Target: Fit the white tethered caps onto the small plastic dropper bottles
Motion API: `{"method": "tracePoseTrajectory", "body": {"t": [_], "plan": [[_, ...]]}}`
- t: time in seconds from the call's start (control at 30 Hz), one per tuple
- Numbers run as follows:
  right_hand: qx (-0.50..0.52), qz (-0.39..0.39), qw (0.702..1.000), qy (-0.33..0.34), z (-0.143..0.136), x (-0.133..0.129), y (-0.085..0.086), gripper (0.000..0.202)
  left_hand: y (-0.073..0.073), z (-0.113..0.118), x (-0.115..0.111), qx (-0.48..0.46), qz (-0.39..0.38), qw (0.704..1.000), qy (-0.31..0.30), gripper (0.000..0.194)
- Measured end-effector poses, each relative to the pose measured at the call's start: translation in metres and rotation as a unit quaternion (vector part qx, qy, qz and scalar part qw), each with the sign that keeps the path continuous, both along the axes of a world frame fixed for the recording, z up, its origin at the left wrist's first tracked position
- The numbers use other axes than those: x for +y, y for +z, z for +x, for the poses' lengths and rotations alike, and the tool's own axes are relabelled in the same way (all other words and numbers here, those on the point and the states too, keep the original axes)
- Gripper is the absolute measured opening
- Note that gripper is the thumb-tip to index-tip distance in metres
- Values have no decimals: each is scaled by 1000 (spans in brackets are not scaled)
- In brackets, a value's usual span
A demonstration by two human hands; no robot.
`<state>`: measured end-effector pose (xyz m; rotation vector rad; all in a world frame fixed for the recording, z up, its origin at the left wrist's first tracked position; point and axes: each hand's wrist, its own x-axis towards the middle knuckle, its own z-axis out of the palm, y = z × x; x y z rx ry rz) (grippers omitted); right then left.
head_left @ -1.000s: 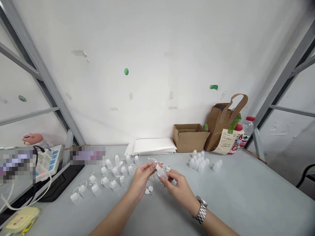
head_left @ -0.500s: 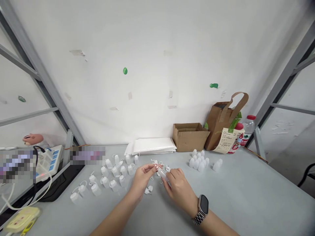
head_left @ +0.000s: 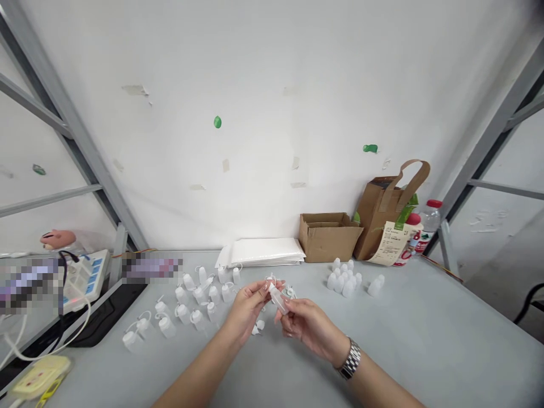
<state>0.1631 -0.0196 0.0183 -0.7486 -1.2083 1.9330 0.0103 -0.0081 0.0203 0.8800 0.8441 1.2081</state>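
A small translucent squeeze bottle (head_left: 278,299) is held tilted between my two hands. My left hand (head_left: 249,309) is closed, its thumb and fingers pinching the white nozzle end at the top. My right hand (head_left: 310,327) is closed round the lower part, thumb against the side. Just behind and beside the fingers lie loose white caps (head_left: 290,292), partly hidden by the hands. More white cap pieces (head_left: 257,327) rest on the table under my left wrist.
Several bottles with looped caps (head_left: 198,319) stand to the left. Plain bottles (head_left: 347,283) cluster to the right. Behind are white flat packets (head_left: 267,250), a cardboard box (head_left: 329,241), a paper bag (head_left: 374,209) and a clear red-capped bottle (head_left: 431,218). A power strip (head_left: 91,277) is at left.
My right hand has turned over, so the watch face has rolled out of sight and the fingers have curled under the bottle. The left hand keeps its pinch at the top.
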Motion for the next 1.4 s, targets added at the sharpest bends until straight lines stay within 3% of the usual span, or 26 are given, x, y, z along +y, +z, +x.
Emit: {"method": "tracePoseTrajectory", "body": {"t": [0.2,0.4,0.57,0.77,0.97,1.2,1.4], "plan": [[43,-89,991,-88,1,7,-8,31,-8,2,3,30,6,997,72,29],[31,-117,991,-60,4,11,-11,43,-10,7,2,37,23,996,74,26],[-16,-81,992,-99,1,11,-15,46,-15,10,0,39,21,995,94,24],[-97,13,982,-163,1,9,-12,47,-15,9,2,13,-4,994,109,31],[-54,-11,992,-109,1,8,-11,42,-9,8,0,-10,-11,997,76,30],[-42,-2,994,-99,1,8,-13,41,-5,5,-1,22,13,995,99,25],[-6,-60,998,-32,2,11,-14,60,-4,4,0,38,28,995,83,23]]}}
